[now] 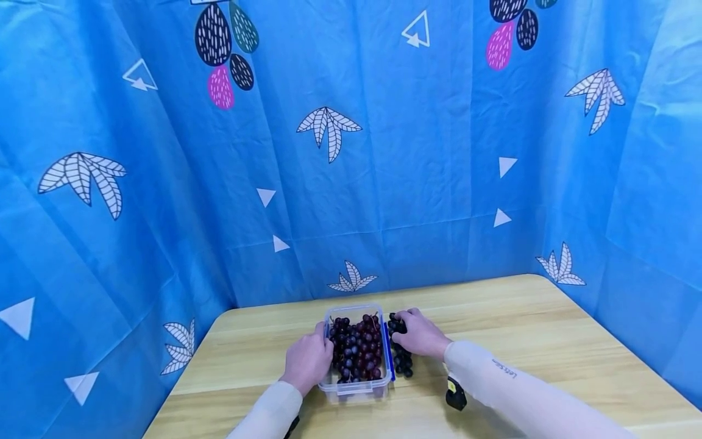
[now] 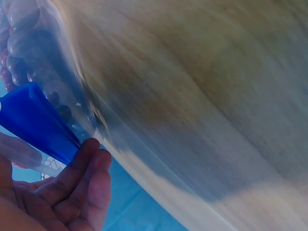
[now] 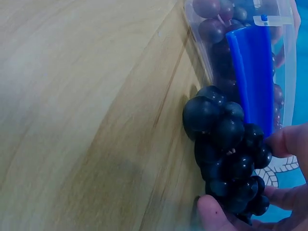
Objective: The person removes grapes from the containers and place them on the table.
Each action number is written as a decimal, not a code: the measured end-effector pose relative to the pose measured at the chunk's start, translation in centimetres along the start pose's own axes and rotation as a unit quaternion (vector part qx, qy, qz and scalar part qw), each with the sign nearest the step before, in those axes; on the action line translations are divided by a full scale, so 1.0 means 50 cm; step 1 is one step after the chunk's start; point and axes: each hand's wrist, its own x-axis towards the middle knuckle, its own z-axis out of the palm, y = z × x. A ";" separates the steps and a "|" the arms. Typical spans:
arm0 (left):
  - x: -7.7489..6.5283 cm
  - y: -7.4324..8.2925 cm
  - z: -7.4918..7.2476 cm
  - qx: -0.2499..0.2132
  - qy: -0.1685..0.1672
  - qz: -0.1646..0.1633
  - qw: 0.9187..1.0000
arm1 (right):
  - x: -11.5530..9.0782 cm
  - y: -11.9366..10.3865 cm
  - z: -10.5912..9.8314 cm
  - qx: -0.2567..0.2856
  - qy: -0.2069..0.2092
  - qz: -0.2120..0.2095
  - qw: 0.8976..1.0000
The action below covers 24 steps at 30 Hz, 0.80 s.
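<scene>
A clear plastic container (image 1: 356, 388) stands on the table, filled with dark red and purple grapes (image 1: 359, 350). My left hand (image 1: 309, 360) grips its left rim; in the left wrist view, the fingers (image 2: 98, 185) lie against the outer wall beside a blue latch flap (image 2: 38, 122). To the right of the container lies a bunch of black grapes (image 1: 404, 364). My right hand (image 1: 421, 333) holds the far end of this bunch, fingers and thumb spread around it, as the right wrist view shows. Another blue flap (image 3: 255, 77) hangs down the container's right wall, close by the black grapes (image 3: 226, 149).
The light wood table (image 1: 521, 341) has rounded far corners. A blue patterned curtain (image 1: 384, 183) surrounds it at the back and both sides. A small black device (image 1: 455, 396) is on the underside of my right wrist.
</scene>
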 end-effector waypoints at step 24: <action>0.002 -0.002 0.002 -0.015 -0.007 -0.013 1.000 | 0.003 0.011 0.000 0.018 -0.035 -0.013 0.999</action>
